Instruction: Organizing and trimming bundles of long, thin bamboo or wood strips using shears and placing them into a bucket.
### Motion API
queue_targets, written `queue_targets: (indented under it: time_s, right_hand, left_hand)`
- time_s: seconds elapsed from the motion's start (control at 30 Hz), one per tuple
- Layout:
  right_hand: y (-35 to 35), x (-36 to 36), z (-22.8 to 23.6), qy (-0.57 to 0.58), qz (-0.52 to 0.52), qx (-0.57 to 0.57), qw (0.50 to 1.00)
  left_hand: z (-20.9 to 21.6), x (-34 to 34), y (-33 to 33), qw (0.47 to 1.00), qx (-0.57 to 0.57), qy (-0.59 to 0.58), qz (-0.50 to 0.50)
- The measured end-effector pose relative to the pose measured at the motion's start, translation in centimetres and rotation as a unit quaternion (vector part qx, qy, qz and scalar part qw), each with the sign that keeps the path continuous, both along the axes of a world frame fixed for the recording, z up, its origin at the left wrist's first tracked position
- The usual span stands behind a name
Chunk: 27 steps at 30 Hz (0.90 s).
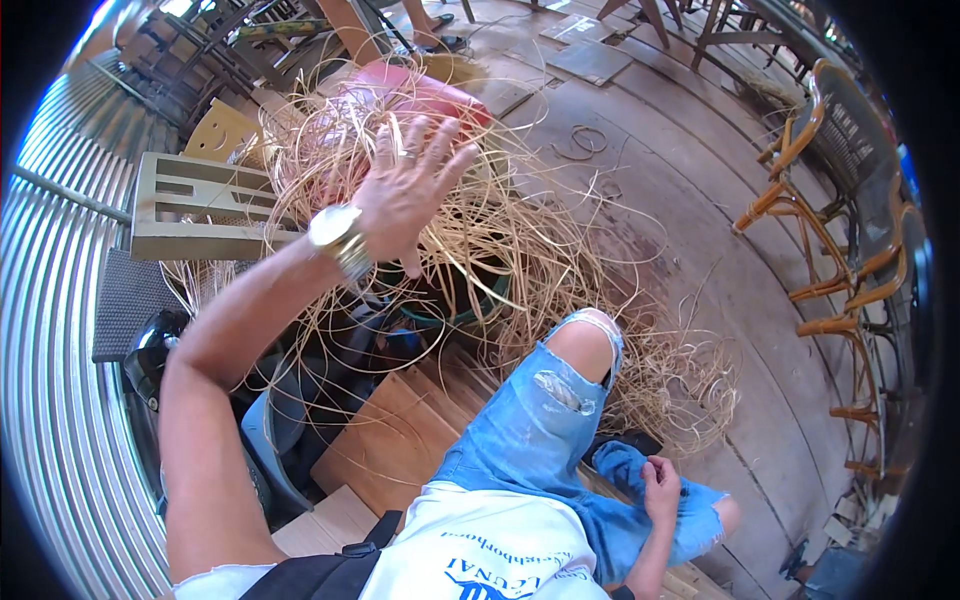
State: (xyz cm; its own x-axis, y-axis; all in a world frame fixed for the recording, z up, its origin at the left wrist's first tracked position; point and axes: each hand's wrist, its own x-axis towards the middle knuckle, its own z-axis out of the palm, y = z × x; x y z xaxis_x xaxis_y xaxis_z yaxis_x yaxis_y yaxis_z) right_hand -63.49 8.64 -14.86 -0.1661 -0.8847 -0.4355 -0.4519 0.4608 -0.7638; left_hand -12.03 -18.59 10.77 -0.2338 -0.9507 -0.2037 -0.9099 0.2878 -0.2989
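A large tangled heap of thin, tan cane strips (560, 255) spreads from the upper middle down past my knee. Over its upper part my left hand (415, 190) reaches out, fingers spread, with nothing gripped; a gold watch (338, 238) sits on that wrist. Whether the palm touches the strips I cannot tell. My right hand (661, 490) lies low on my bent leg in blue ripped jeans (520, 430), next to bunched blue denim (622, 466). Its fingers are curled; what they hold, if anything, is hidden.
A red plastic surface (440, 93) shows behind the heap, and a dark green rim (450, 318) under it. Beige slatted furniture (155, 205) stands left by a corrugated metal wall (70, 330). Cane-framed chairs (810, 190) line the right. Another person's foot (440, 42) is at the top.
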Motion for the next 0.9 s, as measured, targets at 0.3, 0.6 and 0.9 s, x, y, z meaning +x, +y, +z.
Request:
queue_targets:
  time_s: [0.3,0.6,0.9]
  right_hand:
    - [-0.7,2.0,0.1,0.003,-0.005,0.014,1.0]
    - [-1.9,3.0,1.5,0.029,0.02,0.02,0.999]
    - [0.0,3.6,-0.1,0.039,0.044,0.002,0.998]
  left_hand:
    - [-17.7,6.3,-3.5,0.982,0.032,-0.184,-0.042]
    - [-14.8,19.7,-9.4,0.964,-0.026,0.049,0.259]
    - [-27.8,15.9,-1.5,0.938,-0.249,-0.104,0.217]
